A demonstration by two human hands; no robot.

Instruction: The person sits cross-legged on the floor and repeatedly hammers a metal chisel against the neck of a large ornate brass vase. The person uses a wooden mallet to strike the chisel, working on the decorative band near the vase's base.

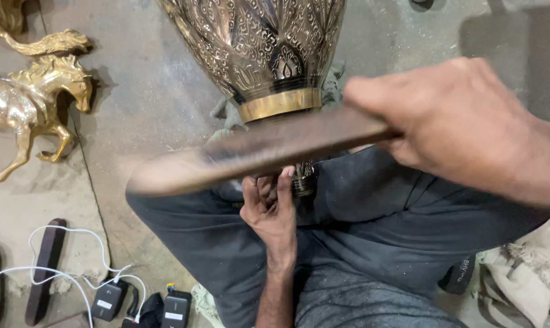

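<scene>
A large engraved brass vase with a plain golden band at its narrow end rests against my lap. My right hand grips a long flat wooden stick, held level across the vase's banded neck. Below the stick, my left hand is closed around a small metal tool pressed near the vase's base. Part of that tool is hidden by the stick. My legs, in dark grey trousers, are folded on the floor.
Golden brass horse figures stand on the concrete floor at left. A dark wooden bar, white cables and black chargers lie at lower left. Pale cloth is bunched at lower right.
</scene>
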